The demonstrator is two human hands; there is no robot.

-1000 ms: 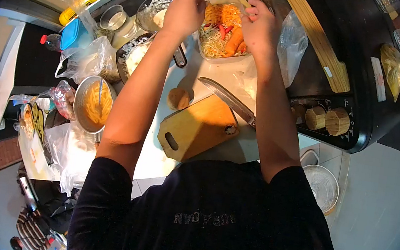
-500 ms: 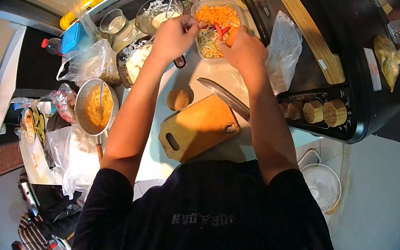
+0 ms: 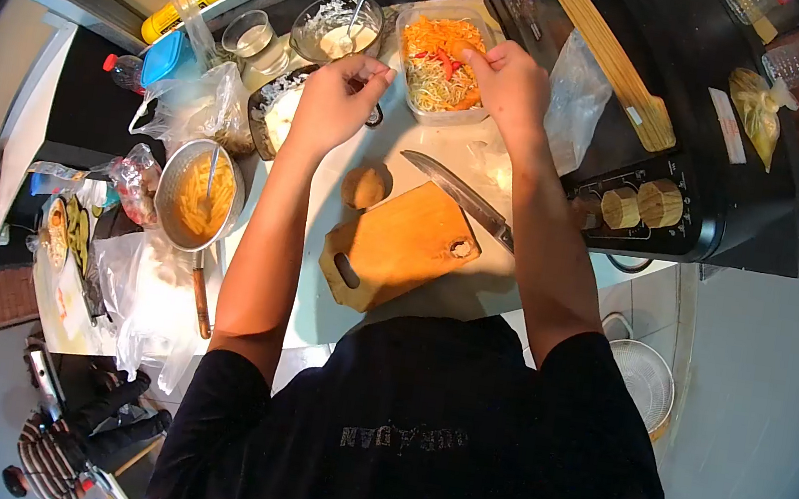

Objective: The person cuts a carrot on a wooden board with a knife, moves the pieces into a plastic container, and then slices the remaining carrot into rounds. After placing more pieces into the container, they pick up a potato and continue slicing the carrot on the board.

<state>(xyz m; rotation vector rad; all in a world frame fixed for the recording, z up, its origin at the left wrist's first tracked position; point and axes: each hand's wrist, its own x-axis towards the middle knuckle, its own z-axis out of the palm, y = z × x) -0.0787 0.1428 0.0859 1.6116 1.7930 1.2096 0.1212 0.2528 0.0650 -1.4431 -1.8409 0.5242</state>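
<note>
A clear plastic container (image 3: 401, 58) holds shredded carrot (image 3: 438, 33), pale bean sprouts (image 3: 430, 95) and red chili pieces (image 3: 444, 61). My right hand (image 3: 513, 91) is over its right side, fingertips pinched at the orange shreds; I cannot make out what is in them. Left of the container, my left hand (image 3: 338, 105) is raised with thumb and fingertips pressed together; anything between them is too small to tell. Below the hands lie a knife (image 3: 457, 195) and a wooden cutting board (image 3: 400, 245). A round brown item (image 3: 364, 187) sits beside the board.
Behind my left hand stand a glass bowl of white batter with a spoon (image 3: 347, 36) and a dark-rimmed dish of white food (image 3: 281, 113). A saucepan of yellow strips (image 3: 199, 198) is at left. A black stove with knobs (image 3: 663, 205) flanks the right side.
My left hand has drawn away from the container, down and left relative to it. My right hand has shifted up along the container's right side, with the chili pieces now uncovered.
</note>
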